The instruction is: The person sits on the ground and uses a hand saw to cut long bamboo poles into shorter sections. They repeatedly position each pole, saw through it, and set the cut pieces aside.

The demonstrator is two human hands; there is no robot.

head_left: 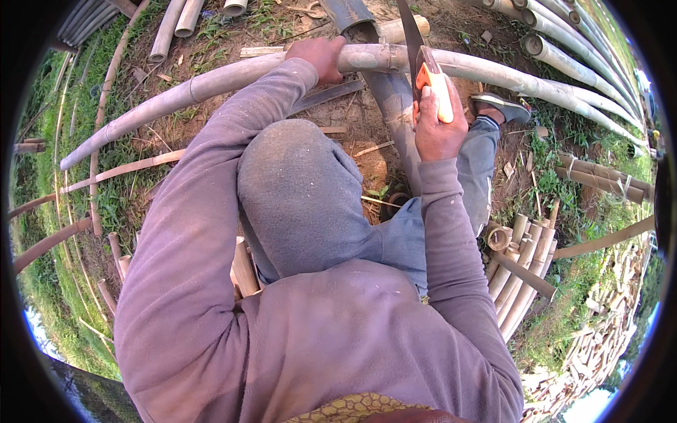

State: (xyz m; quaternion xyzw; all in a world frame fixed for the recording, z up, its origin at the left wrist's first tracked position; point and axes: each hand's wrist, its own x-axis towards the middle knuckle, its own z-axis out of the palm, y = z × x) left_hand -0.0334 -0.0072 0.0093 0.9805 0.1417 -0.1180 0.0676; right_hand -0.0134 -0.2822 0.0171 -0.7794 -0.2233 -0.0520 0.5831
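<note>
A long bamboo pole (233, 76) lies crosswise in front of me, resting over a thicker dark pole (391, 99) that runs away from me. My left hand (319, 58) is closed around the bamboo pole, left of where the two cross. In my right hand (441, 125) is a hand saw (412, 32), gripped by its orange and white handle. Its blade stands against the bamboo pole just right of the crossing and points away from me. Whether the teeth have cut in cannot be made out.
Cut bamboo pieces (520, 271) are stacked at my right. More long poles (578, 53) lie at the far right, and others (169, 28) at the far left. A heap of bamboo offcuts (599, 345) covers the ground at the lower right. My shoe (504, 107) is beside the bamboo pole.
</note>
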